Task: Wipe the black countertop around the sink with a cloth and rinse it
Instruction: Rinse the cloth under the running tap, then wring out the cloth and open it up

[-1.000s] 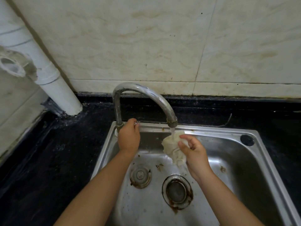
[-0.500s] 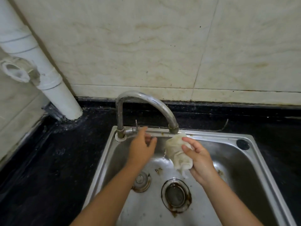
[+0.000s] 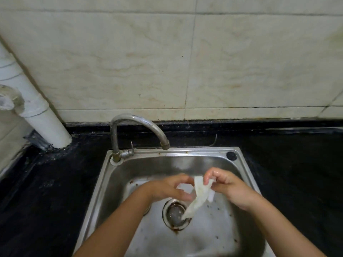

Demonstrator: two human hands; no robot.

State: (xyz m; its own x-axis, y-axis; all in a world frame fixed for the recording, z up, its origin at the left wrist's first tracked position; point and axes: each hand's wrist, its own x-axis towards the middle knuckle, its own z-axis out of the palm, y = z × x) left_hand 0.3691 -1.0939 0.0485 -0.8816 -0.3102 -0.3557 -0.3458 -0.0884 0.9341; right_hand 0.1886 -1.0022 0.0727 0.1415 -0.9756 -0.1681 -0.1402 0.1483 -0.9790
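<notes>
Over the sink (image 3: 104, 175) basin, the right hand (image 3: 229, 184) pinches the top of the wet cloth (image 3: 199, 191) between thumb and fingers. The cloth hangs from that grip, long axis running down and toward the left, its tail over the drain (image 3: 174, 213). The left hand (image 3: 168, 188), fingers curled, meets the cloth's upper part; motion blur prevents confirming a firm hold there. Beyond, the faucet (image 3: 138, 125) spout shows no visible stream. The black countertop (image 3: 46, 182) surrounds the basin; its near portions are cut off.
</notes>
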